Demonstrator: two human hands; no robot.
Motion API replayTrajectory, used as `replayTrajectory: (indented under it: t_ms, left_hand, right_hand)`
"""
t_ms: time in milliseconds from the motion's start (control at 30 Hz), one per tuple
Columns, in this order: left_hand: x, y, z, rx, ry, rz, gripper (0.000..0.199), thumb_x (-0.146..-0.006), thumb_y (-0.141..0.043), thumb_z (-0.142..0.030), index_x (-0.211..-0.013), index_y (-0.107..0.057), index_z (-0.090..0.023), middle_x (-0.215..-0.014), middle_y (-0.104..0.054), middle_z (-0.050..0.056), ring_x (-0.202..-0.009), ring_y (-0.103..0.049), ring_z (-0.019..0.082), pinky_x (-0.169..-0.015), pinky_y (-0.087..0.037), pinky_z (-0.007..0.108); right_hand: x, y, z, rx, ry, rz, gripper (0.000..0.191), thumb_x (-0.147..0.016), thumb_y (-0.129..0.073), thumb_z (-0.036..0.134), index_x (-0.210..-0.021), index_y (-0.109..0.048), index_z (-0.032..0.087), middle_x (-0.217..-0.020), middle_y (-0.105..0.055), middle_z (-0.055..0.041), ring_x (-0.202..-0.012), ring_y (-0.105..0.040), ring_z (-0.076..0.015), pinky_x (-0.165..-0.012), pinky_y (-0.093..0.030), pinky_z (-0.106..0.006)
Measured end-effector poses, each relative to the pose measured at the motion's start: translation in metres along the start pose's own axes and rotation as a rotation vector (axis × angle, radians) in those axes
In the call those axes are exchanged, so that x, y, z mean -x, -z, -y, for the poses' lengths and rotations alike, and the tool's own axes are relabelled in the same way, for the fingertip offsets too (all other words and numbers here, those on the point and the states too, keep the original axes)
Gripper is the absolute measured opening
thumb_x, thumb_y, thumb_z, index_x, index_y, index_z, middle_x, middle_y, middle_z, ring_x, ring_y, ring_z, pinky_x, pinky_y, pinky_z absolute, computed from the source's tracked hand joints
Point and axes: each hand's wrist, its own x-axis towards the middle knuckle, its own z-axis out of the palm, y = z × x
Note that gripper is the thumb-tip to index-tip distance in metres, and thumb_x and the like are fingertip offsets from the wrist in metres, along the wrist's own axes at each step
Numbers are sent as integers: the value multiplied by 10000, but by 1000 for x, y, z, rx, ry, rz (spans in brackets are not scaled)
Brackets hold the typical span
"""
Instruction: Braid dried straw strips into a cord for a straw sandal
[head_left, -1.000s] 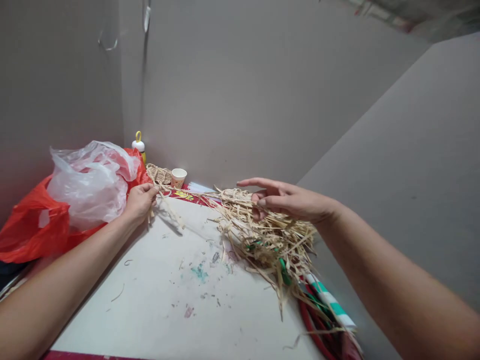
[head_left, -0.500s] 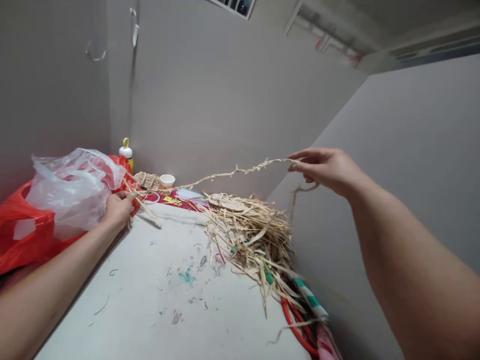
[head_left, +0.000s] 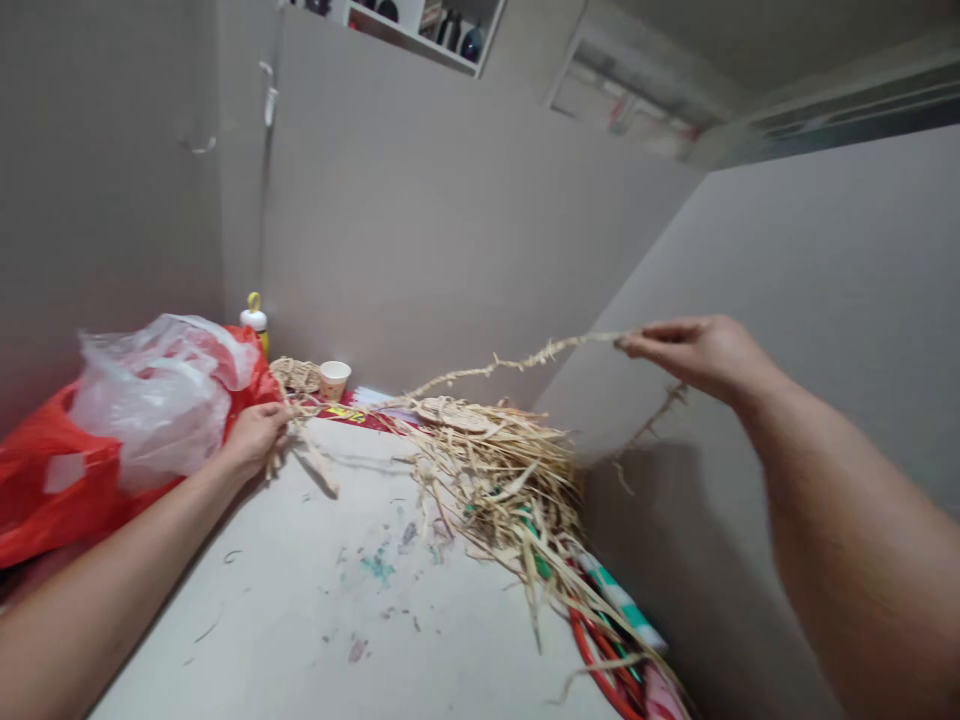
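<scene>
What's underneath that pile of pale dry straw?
Under the pale dry straw pile, bits of green material show through, and a green-and-white striped item and red tube-like loops stick out at its near end. Anything else beneath is hidden.

Kinda grubby white tabletop [head_left: 247,600]: teal smudges [head_left: 377,568] right of and nearer than the left fingers [head_left: 278,416], messy straw heap [head_left: 517,465] lower than the right fingers [head_left: 656,348].

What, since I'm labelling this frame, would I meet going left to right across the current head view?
White plastic bag → left hand → paper cup → pile of straw-like strands → right hand.
</scene>
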Motion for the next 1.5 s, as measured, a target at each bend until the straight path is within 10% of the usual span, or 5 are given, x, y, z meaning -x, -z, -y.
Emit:
replayTrajectory:
  t_ms: [100,367,633,1167,1500]
  left_hand:
    - [9,-9,-3,52,30,149,278,-574,-732,-318,-589,-519,-139,-409,-341,-86,-339,-287,26,-348,-188,161]
    - [30,-31,-3,-25,-24,392,297,-649,-708,-378,-632,-551,-126,-483,-385,-70,-399,-280,25,-400,-209,175]
    - [36,-37,-2,-162,-134,376,258,-702,-649,-361,-604,-559,-140,-469,-415,-56,-421,-313,53,-435,-214,210]
    - [29,-37,8,48,32,381,245,-687,-689,-332,-685,-596,-106,-467,-344,-81,-387,-246,18,-385,-187,175]
    - [20,-30,7,346,180,332,107,-679,-675,-137,-671,-601,-61,-513,-352,-69,-401,-194,-12,-353,-168,120]
  right_hand:
    - [9,-25,3,123,0,390,260,-514,-774,106,-768,-718,101,-875,-692,-199,-736,-616,-248,-718,-433,-349]
    - [124,-125,107,-650,465,428,147,-774,-600,333,-795,-685,215,-742,-683,-54,-657,-605,-182,-603,-474,-310]
    - [145,-219,136,-283,699,329,160,-770,-598,350,-789,-642,198,-792,-636,-58,-687,-556,-189,-593,-373,-284]
    - [124,-247,112,-1159,229,607,120,-651,-601,208,-765,-580,175,-759,-599,-7,-654,-505,-124,-598,-399,-238]
    - [123,-240,108,-1227,344,625,170,-665,-722,276,-782,-633,191,-830,-641,-26,-805,-583,-168,-768,-463,-315]
